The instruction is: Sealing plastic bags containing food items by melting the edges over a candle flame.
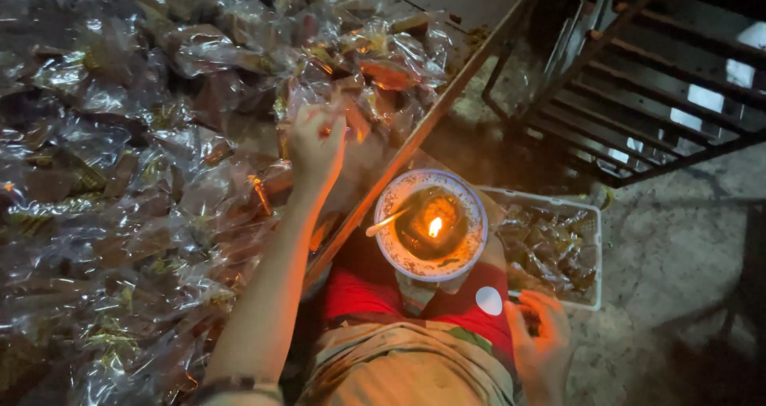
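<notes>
A: What's on the worktop [479, 3]?
B: Heap of clear-wrapped packets [144, 174], piled up to the metal edge rail [415, 134].
A: Past the rail?
B: Concrete floor [678, 246], white tub [586, 214] on it.

Packet heap [120, 174] cut off at top, left & bottom edges; contents a blur under glare. Left hand [317, 141] fingertips hidden among wrappers. Right hand [541, 338] partly out of frame at bottom; grip unclear
</notes>
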